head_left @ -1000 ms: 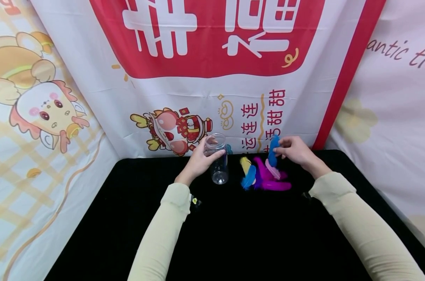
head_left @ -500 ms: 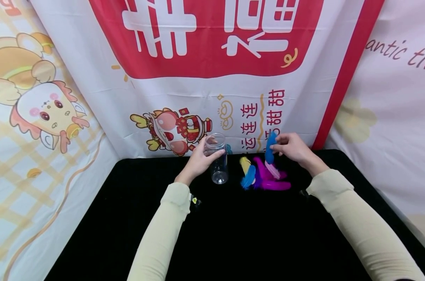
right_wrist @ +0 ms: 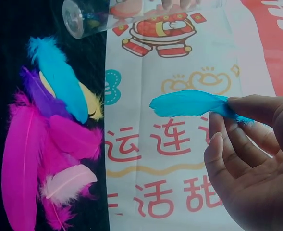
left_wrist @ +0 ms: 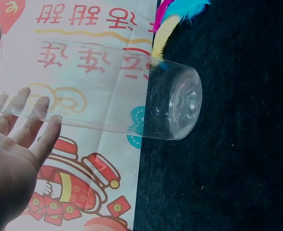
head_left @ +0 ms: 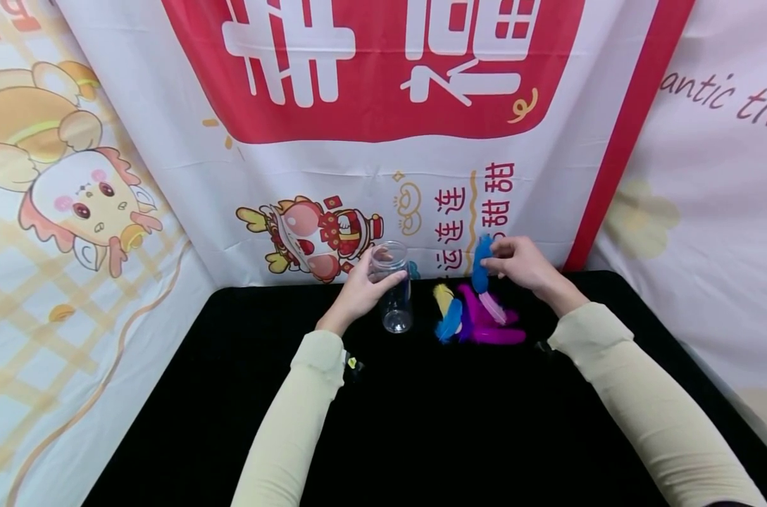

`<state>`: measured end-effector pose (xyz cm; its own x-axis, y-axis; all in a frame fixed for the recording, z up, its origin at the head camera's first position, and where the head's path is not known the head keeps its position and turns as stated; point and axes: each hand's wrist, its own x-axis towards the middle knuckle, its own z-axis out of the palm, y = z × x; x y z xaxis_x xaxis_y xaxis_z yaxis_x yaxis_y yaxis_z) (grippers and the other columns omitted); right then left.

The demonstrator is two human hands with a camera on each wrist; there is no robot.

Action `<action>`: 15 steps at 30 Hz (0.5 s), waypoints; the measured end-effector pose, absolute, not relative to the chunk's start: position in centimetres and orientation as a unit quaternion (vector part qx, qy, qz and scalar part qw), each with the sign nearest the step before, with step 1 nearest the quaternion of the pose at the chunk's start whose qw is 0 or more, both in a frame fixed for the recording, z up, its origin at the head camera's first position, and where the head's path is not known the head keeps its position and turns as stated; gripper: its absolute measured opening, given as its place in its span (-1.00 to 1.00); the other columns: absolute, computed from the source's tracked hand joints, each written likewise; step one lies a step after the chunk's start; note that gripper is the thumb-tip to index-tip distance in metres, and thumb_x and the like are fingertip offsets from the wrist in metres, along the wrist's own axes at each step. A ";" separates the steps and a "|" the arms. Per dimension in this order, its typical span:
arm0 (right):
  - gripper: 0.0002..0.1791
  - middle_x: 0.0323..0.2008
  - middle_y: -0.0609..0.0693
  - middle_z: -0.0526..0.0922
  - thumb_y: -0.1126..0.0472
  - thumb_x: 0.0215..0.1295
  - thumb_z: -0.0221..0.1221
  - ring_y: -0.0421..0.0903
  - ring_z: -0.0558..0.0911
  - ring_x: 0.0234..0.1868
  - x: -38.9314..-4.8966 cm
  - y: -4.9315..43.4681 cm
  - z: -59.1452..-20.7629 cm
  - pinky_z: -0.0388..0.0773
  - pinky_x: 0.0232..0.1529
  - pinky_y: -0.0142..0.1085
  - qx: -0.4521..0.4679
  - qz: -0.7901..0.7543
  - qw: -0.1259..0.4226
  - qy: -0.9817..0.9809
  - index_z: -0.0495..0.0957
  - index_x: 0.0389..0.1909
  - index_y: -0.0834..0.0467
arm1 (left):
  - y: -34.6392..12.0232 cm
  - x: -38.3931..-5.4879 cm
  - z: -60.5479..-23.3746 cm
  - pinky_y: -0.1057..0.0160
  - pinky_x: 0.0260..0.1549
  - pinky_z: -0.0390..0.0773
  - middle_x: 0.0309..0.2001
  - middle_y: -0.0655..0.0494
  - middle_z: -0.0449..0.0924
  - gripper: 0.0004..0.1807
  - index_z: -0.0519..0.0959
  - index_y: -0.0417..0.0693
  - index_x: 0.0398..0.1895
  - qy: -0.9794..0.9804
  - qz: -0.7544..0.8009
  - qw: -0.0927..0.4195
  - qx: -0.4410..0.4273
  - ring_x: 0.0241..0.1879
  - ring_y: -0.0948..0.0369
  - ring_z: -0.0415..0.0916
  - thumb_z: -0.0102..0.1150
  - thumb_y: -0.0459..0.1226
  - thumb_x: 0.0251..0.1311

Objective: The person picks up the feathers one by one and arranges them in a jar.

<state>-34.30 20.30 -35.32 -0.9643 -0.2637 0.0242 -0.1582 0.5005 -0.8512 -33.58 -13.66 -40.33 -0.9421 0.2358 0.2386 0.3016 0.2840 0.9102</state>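
Observation:
My left hand (head_left: 360, 290) grips a clear, open-mouthed plastic jar (head_left: 397, 310) near its top, fingers and thumb round its wall; the left wrist view shows the jar (left_wrist: 175, 103) with nothing inside. Between thumb and fingertips, my right hand (right_wrist: 256, 154) pinches a blue feather (right_wrist: 187, 104), held above the pile in the head view. That pile of feathers lies on the black cloth right of the jar: a second blue one (right_wrist: 62, 79), a yellow one (head_left: 442, 297), a purple one (right_wrist: 43, 94), several magenta ones (right_wrist: 20, 159) and a pale pink one (right_wrist: 70, 184).
A black-covered table (head_left: 383, 422) spreads under both arms. Close behind the jar and feathers hangs a white and red printed banner (head_left: 383, 155). Printed cloths also hang at the left (head_left: 72, 246) and right (head_left: 706, 211).
My right hand has moved left with the blue feather, toward the jar. More of the pale pink feather now shows beneath it. The left hand and jar have stayed in place.

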 end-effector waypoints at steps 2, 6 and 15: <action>-0.70 -0.16 0.13 0.67 0.18 0.43 0.28 -0.11 0.61 -0.26 -34.3 20.2 -35.1 0.65 -0.24 -0.33 -0.124 -0.486 0.055 0.863 0.55 0.00 0.32 | -13.6 -33.5 -40.3 0.04 0.27 0.51 0.24 0.06 0.46 -0.14 0.24 -0.04 0.49 -0.799 -0.576 0.030 -0.168 0.27 0.10 0.50 0.36 0.11 0.27; -0.70 -0.20 0.13 0.68 0.17 0.43 0.29 -0.13 0.63 -0.35 -34.1 19.9 -34.7 0.65 -0.23 -0.32 -0.130 -0.493 0.058 0.858 0.55 -0.02 0.33 | -13.6 -33.5 -40.4 0.04 0.27 0.51 0.26 -0.01 0.46 -0.16 0.24 -0.05 0.49 -0.797 -0.579 0.031 -0.170 0.26 0.08 0.50 0.36 0.08 0.29; -0.68 -0.14 0.13 0.68 0.18 0.44 0.28 -0.13 0.65 -0.20 -34.0 19.3 -34.0 0.71 -0.16 -0.29 -0.122 -0.516 0.073 0.845 0.55 0.01 0.34 | -13.5 -33.5 -40.4 0.07 0.26 0.52 0.24 0.07 0.47 -0.23 0.27 0.12 0.45 -0.801 -0.575 0.031 -0.164 0.26 0.10 0.51 0.36 0.09 0.28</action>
